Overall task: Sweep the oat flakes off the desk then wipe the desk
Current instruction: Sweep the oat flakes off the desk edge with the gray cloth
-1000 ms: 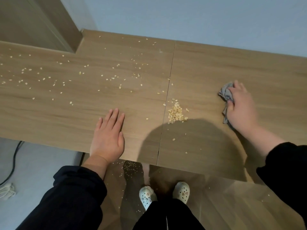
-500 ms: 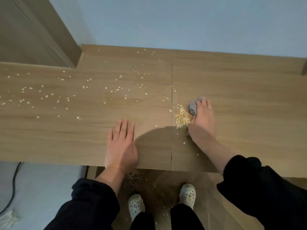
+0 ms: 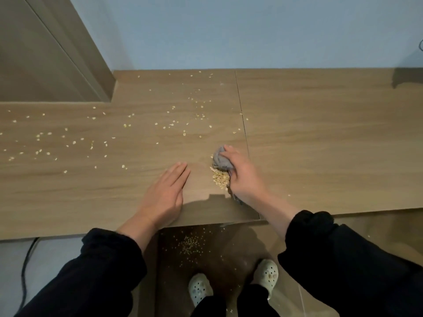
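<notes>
Right hand (image 3: 242,177) grips a bunched grey cloth (image 3: 220,161) against a pile of oat flakes (image 3: 220,177) near the desk (image 3: 320,145) front edge; left hand (image 3: 163,197) rests flat, fingers together, beside it

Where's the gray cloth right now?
In the head view, the gray cloth is bunched under the right hand near the front edge of the desk, just left of the seam, with the oat pile against its near side.
</notes>
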Demonstrator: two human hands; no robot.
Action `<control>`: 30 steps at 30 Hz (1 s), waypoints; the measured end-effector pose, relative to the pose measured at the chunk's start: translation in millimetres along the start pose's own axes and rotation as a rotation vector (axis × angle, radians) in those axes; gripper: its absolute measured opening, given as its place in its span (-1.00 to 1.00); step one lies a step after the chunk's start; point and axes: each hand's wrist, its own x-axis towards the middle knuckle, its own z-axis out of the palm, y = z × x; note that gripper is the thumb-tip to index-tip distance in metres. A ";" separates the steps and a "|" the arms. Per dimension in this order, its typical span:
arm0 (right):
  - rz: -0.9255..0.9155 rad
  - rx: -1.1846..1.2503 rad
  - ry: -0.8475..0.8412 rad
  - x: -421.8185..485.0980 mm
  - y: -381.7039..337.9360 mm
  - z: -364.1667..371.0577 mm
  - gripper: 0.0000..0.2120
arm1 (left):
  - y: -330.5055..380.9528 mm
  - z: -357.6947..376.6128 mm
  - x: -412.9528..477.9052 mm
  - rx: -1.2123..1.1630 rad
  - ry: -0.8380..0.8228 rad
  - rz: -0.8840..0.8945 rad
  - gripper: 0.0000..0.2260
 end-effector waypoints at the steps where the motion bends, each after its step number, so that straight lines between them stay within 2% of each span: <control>1: 0.052 0.136 0.027 -0.6 -1.0 -9.4 -0.44 | -0.9 1.0 0.7 0.012 0.008 0.005 -0.44; 3: 0.099 0.281 0.146 -1.3 0.6 -35.2 -0.50 | -1.9 3.4 1.4 0.026 0.027 0.011 -0.41; 7: 0.115 0.129 0.300 -4.6 36.8 -96.1 -0.53 | -2.3 2.5 0.8 0.026 0.061 0.022 -0.41; 11: 0.266 -0.121 0.208 -30.2 103.3 -129.7 -0.51 | -1.8 1.8 -0.8 0.027 0.082 0.027 -0.42; 15: 0.238 -0.372 0.181 -58.2 138.0 -107.9 -0.49 | -0.5 1.0 -0.6 0.018 0.088 0.038 -0.40; 19: 0.269 -0.506 0.322 -58.9 94.5 -54.8 -0.50 | -0.7 1.6 -0.5 0.057 0.077 0.037 -0.38; 21: 0.231 -0.515 0.289 -53.1 57.5 -17.7 -0.47 | -1.0 1.3 -0.4 0.057 0.078 0.028 -0.38; 25: 0.175 -0.546 0.119 -43.8 8.7 35.5 -0.39 | 0.1 1.3 -2.3 0.032 0.091 0.026 -0.38; 27: 0.160 -0.462 0.127 -44.3 14.3 25.4 -0.36 | 0.9 0.0 -1.9 0.016 0.099 0.015 -0.40; 30: 0.186 -0.311 0.255 -53.3 49.4 -12.2 -0.42 | 1.6 -1.1 -2.3 0.007 0.099 0.004 -0.43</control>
